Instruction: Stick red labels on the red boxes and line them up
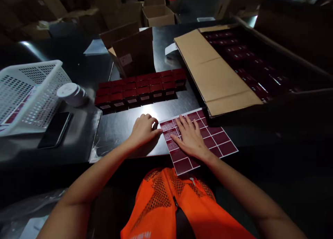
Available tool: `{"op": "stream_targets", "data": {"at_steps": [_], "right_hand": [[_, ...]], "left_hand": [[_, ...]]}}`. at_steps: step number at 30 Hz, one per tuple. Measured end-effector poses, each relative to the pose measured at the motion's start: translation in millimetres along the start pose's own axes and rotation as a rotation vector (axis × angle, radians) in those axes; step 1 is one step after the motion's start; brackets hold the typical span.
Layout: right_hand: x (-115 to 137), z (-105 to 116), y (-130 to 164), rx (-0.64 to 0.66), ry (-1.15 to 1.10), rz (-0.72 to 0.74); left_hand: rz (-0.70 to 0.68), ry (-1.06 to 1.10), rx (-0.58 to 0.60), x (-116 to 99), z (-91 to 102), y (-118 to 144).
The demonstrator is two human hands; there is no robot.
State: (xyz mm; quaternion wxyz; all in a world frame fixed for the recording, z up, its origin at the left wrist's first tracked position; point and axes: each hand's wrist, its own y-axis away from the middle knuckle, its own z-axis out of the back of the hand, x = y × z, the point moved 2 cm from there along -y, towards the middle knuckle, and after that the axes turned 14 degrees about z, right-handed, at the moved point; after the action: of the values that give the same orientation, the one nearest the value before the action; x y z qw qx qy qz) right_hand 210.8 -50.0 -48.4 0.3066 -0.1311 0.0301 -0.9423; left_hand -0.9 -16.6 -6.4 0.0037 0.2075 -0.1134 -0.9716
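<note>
Bench (125,124) surface, dark and shiny, runs across the whole view, with a big open carton (260,65) of dark red packs at the far right, its cardboard flap (215,72) folded out toward the middle. A white perforated basket (28,90) sits at the far left, a roll of white tape (71,93) and a black phone (55,129) just beside it. Rows of small red boxes (140,90) stand mid-bench, in front of an opened brown carton (132,52).

Nearest the person lies the sticker sheet (208,142), a grid of dark red labels, its long axis slanting from near-left to far-right. The right hand (191,138) lies flat on it, fingers spread and pointing away, pressing it down, gripping nothing. The left hand (143,130) rests just off the sheet's left edge, fingers curled, fingertips at the top-left corner label; whether it pinches a label I cannot tell. Both forearms converge from below, the left hand being the one at the sheet's edge.
</note>
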Motion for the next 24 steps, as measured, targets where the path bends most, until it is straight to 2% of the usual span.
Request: {"op": "stream_targets", "data": {"at_steps": [3,7,11,15,20,24], "right_hand": [[5.9,-0.2,-6.0,-0.072,-0.124,-0.117],[6.3,13.4,-8.7,-0.090,-0.276,-0.022],[-8.2,28.5,-25.4,-0.088,-0.266,0.161],[-25.7,25.3,-60.3,-0.066,-0.304,0.359],[-39.1,13.3,-82.2,-0.069,-0.338,0.403],[-44.8,10.1,-80.8,-0.126,-0.365,0.402]], "left_hand": [[0.022,0.072,0.073,-7.0,4.1,-29.1],[-0.034,0.157,0.049,-3.6,-3.7,-49.2],[-0.139,0.195,-0.004,1.8,-14.8,-46.1],[-0.230,0.206,-0.018,2.0,-19.2,-41.6],[-0.252,0.085,-0.118,3.7,-15.0,-43.0],[-0.229,0.088,-0.089,7.1,-11.8,-46.7]]}}
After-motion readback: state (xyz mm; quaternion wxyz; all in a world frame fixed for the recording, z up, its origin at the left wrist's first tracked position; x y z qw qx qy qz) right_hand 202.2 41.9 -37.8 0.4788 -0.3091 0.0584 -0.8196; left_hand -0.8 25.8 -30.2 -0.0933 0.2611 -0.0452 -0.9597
